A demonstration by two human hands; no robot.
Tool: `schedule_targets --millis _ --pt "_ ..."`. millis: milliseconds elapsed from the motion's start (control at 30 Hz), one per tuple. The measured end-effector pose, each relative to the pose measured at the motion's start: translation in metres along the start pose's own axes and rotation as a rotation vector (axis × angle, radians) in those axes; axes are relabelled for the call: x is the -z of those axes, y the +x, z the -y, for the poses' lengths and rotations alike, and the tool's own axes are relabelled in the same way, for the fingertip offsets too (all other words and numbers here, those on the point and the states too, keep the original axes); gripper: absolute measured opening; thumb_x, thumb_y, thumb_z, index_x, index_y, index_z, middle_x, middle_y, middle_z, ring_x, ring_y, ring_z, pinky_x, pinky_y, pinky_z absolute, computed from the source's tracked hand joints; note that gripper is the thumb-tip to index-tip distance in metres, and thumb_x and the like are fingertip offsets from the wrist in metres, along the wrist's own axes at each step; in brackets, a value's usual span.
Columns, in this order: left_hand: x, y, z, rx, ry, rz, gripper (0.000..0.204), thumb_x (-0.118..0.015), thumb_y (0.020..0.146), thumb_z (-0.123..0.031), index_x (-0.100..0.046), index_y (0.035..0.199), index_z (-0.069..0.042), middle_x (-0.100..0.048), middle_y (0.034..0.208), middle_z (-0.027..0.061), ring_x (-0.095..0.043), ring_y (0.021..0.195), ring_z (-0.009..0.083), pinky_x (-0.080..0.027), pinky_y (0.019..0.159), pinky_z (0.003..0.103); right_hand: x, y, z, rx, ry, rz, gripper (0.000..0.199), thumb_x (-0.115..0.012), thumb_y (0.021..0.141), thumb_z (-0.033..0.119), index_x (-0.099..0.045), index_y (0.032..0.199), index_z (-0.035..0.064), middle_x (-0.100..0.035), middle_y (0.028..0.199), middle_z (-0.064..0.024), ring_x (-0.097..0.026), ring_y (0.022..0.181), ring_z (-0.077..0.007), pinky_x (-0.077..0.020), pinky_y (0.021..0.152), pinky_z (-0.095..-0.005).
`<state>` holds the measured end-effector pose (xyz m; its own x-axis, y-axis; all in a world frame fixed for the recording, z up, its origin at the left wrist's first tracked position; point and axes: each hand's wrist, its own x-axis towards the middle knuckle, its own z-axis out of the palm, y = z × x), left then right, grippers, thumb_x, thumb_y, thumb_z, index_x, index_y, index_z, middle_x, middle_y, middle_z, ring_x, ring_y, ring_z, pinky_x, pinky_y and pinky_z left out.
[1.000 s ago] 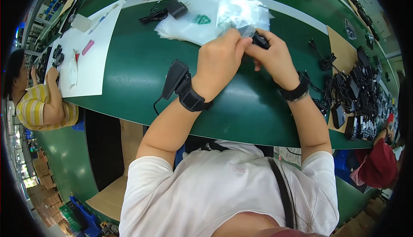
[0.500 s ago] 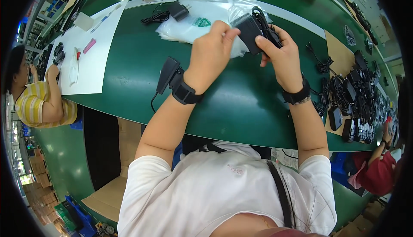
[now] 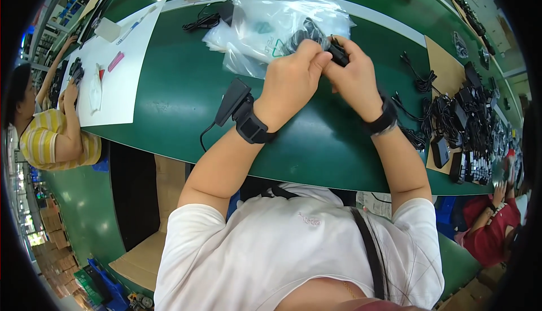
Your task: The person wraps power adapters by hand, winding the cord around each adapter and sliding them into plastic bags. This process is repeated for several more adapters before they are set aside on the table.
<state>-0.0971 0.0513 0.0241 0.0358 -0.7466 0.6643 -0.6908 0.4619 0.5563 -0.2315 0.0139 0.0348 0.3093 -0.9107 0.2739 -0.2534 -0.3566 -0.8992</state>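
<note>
Hands at a green table (image 3: 186, 93), seen from above; places are given relative to the bags. The table runs beneath the bags and well to either side. A white sheet (image 3: 121, 105) lies left of the bags, apart from them. A heap (image 3: 466, 116) of black adapters and cords stands well to their right. The bags (image 3: 215, 41), clear and flat, form a stack; one bag (image 3: 245, 64) is drawn out over it. The left hand (image 3: 292, 79), at the near edge of the bags, is closed in a thumb-and-finger pinch, apparently on film. The right hand (image 3: 360, 76), just beside it, has its fingers curled round the adapter (image 3: 340, 57), at the near right of the bags. A second adapter (image 3: 226, 11) rests at their far left. Half a second ago the held adapter was in plain view, its side uncovered; now the hands have met and film wraps dark loops of cord (image 3: 309, 30). Adapter and bag are thus, it seems, being handled together; how far it is inside cannot be told.
</note>
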Motion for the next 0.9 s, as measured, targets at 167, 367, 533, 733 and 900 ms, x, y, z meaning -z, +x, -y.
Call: schedule_targets --millis 167,367,533,733,900 --pt "-0.001 0.002 0.003 -0.005 -0.022 -0.072 0.013 -0.061 0.083 -0.013 -0.054 0.079 -0.004 -0.059 0.065 0.0115 -0.06 0.054 0.0259 -0.045 0.047 0.03 -0.005 -0.002 0.002 -0.517 0.802 0.061 0.023 -0.061 0.083 0.015 -0.054 0.099 0.0002 -0.055 0.075 -0.0013 -0.053 0.059 -0.0074 -0.0501 0.055 -0.0216" --pt "0.002 0.003 0.006 -0.038 0.056 -0.181 0.012 -0.063 0.082 -0.014 -0.055 0.08 -0.005 -0.058 0.062 0.0102 -0.058 0.051 0.0227 -0.044 0.045 0.029 -0.011 -0.003 -0.007 -0.082 0.537 -0.013 0.042 -0.064 0.079 0.01 -0.047 0.114 -0.0033 -0.056 0.084 -0.0049 -0.053 0.061 -0.0078 -0.0484 0.053 -0.0216" --pt "0.03 0.014 0.02 -0.002 0.034 -0.036 0.02 -0.068 0.076 -0.02 -0.053 0.076 -0.007 -0.054 0.056 0.0098 -0.054 0.048 0.0248 -0.041 0.044 0.031 0.015 0.008 0.006 -0.401 0.677 0.119 0.028 -0.06 0.083 0.017 -0.052 0.103 0.0 -0.054 0.075 -0.0017 -0.047 0.054 -0.0056 -0.0387 0.042 -0.0181" --pt "0.009 0.004 0.004 -0.089 -0.151 -0.059 0.019 -0.062 0.083 -0.019 -0.049 0.082 -0.006 -0.055 0.059 0.0122 -0.056 0.053 0.0308 -0.044 0.046 0.033 -0.001 0.0 -0.008 0.207 -0.086 -0.098 0.046 -0.07 0.074 0.011 -0.049 0.113 0.0009 -0.059 0.09 -0.0085 -0.057 0.065 -0.0146 -0.046 0.056 -0.0244" --pt "0.005 0.004 0.003 -0.1 -0.095 -0.116 0.017 -0.061 0.083 -0.017 -0.048 0.083 -0.005 -0.056 0.059 0.01 -0.058 0.053 0.0243 -0.045 0.047 0.03 -0.007 -0.007 -0.011 0.6 -0.522 -0.111 0.039 -0.067 0.073 0.004 -0.052 0.109 0.0007 -0.059 0.094 -0.0142 -0.06 0.081 -0.021 -0.0477 0.07 -0.0306"
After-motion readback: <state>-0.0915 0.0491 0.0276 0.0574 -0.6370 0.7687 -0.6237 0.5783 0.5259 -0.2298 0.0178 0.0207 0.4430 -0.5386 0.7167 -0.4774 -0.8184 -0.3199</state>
